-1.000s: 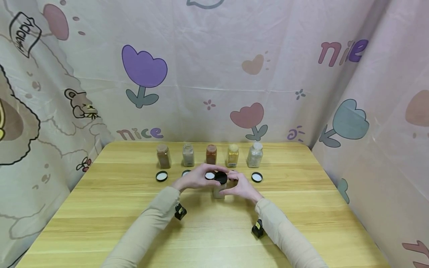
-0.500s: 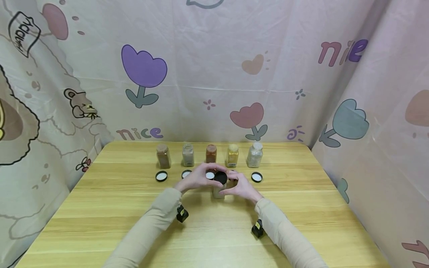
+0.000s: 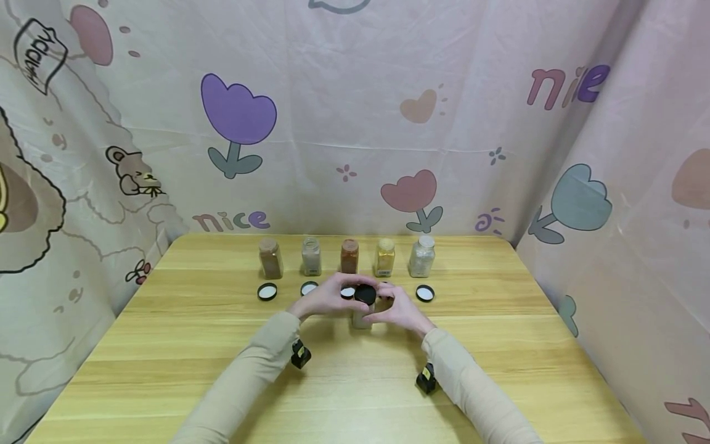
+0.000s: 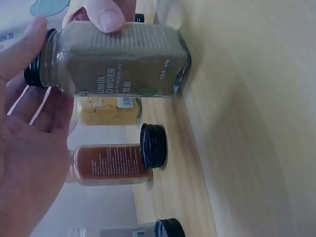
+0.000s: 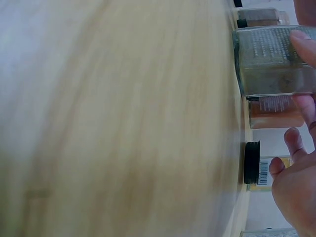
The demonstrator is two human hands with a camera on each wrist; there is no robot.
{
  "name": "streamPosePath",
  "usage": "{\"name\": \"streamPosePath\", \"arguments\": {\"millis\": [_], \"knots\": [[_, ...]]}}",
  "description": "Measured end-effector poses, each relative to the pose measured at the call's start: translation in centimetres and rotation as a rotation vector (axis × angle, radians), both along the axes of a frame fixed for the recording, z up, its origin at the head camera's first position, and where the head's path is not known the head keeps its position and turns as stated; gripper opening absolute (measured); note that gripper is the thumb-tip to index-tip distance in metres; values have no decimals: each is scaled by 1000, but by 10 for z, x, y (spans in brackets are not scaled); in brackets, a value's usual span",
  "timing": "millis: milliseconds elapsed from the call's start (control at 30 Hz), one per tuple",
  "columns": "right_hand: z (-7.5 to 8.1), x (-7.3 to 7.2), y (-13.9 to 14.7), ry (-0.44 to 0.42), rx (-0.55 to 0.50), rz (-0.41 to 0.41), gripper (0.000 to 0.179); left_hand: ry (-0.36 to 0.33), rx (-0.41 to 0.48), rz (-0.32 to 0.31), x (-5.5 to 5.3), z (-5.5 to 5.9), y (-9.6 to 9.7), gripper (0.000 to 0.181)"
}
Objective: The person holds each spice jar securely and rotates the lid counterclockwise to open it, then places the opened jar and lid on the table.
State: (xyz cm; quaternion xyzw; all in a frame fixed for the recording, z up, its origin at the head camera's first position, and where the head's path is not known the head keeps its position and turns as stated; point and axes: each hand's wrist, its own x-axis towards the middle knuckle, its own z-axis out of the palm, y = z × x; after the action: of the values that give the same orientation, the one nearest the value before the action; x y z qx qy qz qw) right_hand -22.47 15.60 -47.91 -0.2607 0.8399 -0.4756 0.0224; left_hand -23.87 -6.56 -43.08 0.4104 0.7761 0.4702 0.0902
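A square glass jar of cumin powder [image 4: 123,59] stands upright near the table's middle, with a black screw lid [image 3: 365,294] at its top. My left hand [image 3: 331,295] holds that lid from the left, thumb and fingers around its rim. From the right, my right hand [image 3: 403,309] grips the jar's body, its thumb against the glass in the right wrist view. The lower part of the jar shows between the hands, its base at the tabletop.
Behind stand lidless jars: brown [image 3: 271,259], greyish [image 3: 312,258], red-brown [image 3: 349,256], yellow [image 3: 385,258] and white [image 3: 423,257]. Black lids, such as the left one [image 3: 267,291] and the right one [image 3: 425,293], lie in front of them. A printed curtain [image 3: 344,123] hangs behind the wooden table [image 3: 355,394].
My left wrist has shifted very slightly right and nearer while that hand stays on the lid. The right hand and the jar have stayed almost in place.
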Motion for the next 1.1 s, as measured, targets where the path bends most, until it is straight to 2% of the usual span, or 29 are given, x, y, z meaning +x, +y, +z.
{"name": "streamPosePath", "arguments": {"millis": [100,300,400,633,833,967,1100], "knots": [[-1,0,0,-1,8,-6,42,-11,19,7,1,0,0,48],[-1,-1,0,25,-4,15,46,-41,75,106,6,-3,3,51],[-1,-1,0,42,-11,22,46,-41,90,126,7,-4,3,51],[-1,0,0,40,0,20,45,-8,86,114,7,-7,0,52],[0,1,1,16,27,5,44,32,150,127,7,-10,-3,43],[0,1,2,10,21,17,45,34,195,125,8,-10,-6,38],[2,4,5,13,17,20,44,4,220,131,10,-10,-7,36]]}}
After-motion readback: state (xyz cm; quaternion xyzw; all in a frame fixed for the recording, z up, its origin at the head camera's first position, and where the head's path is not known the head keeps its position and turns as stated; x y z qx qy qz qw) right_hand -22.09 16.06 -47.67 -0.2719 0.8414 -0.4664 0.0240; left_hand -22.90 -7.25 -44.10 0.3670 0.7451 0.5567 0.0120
